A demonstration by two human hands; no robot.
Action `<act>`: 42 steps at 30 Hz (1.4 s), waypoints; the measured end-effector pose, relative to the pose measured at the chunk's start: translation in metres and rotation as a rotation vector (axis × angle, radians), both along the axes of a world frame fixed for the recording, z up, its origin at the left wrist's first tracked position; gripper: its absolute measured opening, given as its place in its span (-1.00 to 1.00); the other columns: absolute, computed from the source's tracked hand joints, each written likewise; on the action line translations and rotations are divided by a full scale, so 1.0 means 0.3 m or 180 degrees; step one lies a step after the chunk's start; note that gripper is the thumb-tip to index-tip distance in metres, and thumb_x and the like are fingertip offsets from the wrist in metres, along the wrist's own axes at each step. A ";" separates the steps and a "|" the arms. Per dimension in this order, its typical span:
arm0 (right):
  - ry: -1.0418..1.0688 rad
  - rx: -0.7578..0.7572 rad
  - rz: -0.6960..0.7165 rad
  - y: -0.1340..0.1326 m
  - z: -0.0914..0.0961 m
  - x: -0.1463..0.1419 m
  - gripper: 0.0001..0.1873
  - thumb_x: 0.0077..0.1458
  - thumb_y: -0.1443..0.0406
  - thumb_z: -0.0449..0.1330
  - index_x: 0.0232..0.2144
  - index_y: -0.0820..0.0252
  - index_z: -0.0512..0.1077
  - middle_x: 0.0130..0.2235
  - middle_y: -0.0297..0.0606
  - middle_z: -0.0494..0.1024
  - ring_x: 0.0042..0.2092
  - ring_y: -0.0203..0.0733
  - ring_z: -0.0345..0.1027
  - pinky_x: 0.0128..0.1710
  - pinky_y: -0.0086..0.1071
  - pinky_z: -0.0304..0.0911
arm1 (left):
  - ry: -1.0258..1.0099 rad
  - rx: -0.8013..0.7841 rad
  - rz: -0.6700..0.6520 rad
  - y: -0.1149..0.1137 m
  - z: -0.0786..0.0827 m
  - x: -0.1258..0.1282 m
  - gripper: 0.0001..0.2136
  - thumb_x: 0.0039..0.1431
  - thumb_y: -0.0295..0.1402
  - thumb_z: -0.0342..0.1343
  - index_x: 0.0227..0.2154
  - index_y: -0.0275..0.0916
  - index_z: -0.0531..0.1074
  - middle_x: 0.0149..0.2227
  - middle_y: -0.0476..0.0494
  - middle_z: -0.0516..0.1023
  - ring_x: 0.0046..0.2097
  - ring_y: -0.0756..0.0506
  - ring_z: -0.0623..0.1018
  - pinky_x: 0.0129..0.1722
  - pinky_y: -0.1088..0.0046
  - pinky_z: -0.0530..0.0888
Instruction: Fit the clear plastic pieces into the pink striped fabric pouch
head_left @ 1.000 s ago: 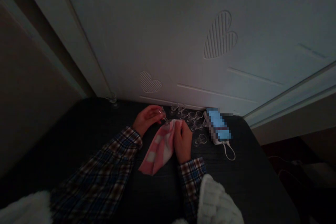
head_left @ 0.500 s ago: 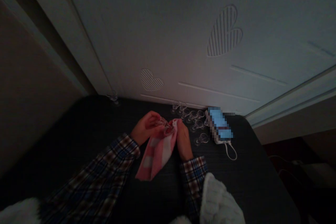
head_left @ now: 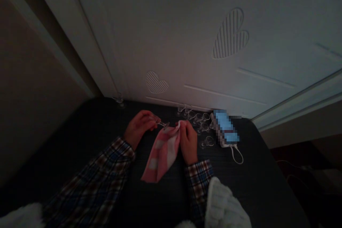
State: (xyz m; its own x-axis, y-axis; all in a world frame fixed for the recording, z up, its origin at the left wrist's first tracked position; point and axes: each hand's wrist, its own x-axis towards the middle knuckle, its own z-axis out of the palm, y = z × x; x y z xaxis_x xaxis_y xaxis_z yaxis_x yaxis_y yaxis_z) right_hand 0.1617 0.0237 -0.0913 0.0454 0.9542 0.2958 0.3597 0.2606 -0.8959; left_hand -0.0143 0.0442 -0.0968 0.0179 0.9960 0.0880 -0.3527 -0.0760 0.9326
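My left hand (head_left: 140,126) pinches the ring end of a small clear suction cup hook (head_left: 165,125), whose cup end points right toward the cloth. A pink and white checked cloth (head_left: 162,151) hangs from my right hand (head_left: 188,142), its upper corner bunched between thumb and fingers. The cup end is close to the cloth's upper edge; whether they touch I cannot tell. Beyond my right hand lie several similar clear suction cup hooks (head_left: 199,117) with rings, one (head_left: 207,142) set slightly nearer to me.
All this is on a dark table (head_left: 235,188) against a white panel (head_left: 187,42) with embossed hearts. A lit phone (head_left: 226,126) with a white cable (head_left: 237,155) lies on the right. Another clear hook (head_left: 119,99) stands at the back left edge. The light is dim.
My left hand has drawn left with the suction cup hook, out of the cloth's folds. The cloth stays in my right hand and hangs flatter. The view has shifted slightly.
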 end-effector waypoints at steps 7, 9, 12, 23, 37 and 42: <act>-0.0639 0.0518 -0.0137 -0.006 0.004 0.012 -0.71 -0.07 0.53 -0.06 -0.33 0.19 0.35 -0.24 -0.24 0.33 -0.16 -0.23 0.20 -0.15 -0.34 0.12 | 0.0208 0.0050 0.0228 -0.013 0.004 -0.028 -0.74 -0.08 -0.38 0.19 -0.31 -0.26 0.29 -0.34 -0.10 0.51 -0.46 0.02 0.44 -0.52 0.53 0.32; -0.0902 0.0652 -0.0151 -0.017 0.014 0.014 -0.71 -0.08 0.53 -0.05 -0.37 0.19 0.38 -0.22 -0.21 0.32 -0.13 -0.19 0.17 -0.11 -0.29 0.10 | 0.0198 0.0086 0.0264 -0.011 0.004 -0.025 -0.75 -0.07 -0.38 0.19 -0.31 -0.26 0.29 -0.34 -0.10 0.51 -0.47 0.02 0.43 -0.54 0.54 0.31; -0.1218 0.0863 -0.0255 -0.042 0.038 0.018 -0.74 -0.04 0.50 -0.02 -0.35 0.18 0.39 -0.20 -0.19 0.32 -0.11 -0.15 0.16 -0.09 -0.23 0.07 | 0.0152 0.0156 0.0342 -0.008 0.005 -0.019 -0.76 -0.06 -0.38 0.18 -0.31 -0.25 0.28 -0.36 -0.08 0.50 -0.49 0.04 0.42 -0.58 0.57 0.28; -0.2345 0.0195 0.1409 -0.084 0.087 0.015 -0.78 0.13 0.22 -0.02 -0.30 0.11 0.41 -0.39 -0.30 0.50 -0.36 -0.26 0.33 -0.38 -0.41 0.07 | -0.0015 0.0083 0.0431 -0.010 0.029 -0.002 -0.77 -0.07 -0.37 0.16 -0.33 -0.26 0.27 -0.38 -0.07 0.47 -0.52 0.06 0.38 -0.63 0.59 0.24; -0.2243 0.0033 0.1962 -0.088 0.072 0.030 -0.82 0.02 0.18 0.12 -0.49 0.12 0.45 -0.45 -0.36 0.50 -0.39 -0.29 0.33 -0.42 -0.43 0.03 | 0.0000 0.0108 0.0447 -0.014 0.042 0.006 -0.71 -0.06 -0.35 0.15 -0.22 -0.24 0.34 -0.41 -0.06 0.46 -0.51 0.06 0.37 -0.63 0.60 0.24; -0.2209 0.0134 0.1957 -0.094 0.064 0.020 -0.83 -0.11 0.20 0.22 -0.47 0.16 0.37 -0.35 -0.32 0.47 -0.30 -0.23 0.31 -0.34 -0.40 0.10 | -0.0084 0.0168 0.0222 -0.004 0.021 -0.006 -0.72 -0.06 -0.38 0.17 -0.25 -0.24 0.28 -0.36 -0.10 0.51 -0.54 0.07 0.38 -0.63 0.59 0.24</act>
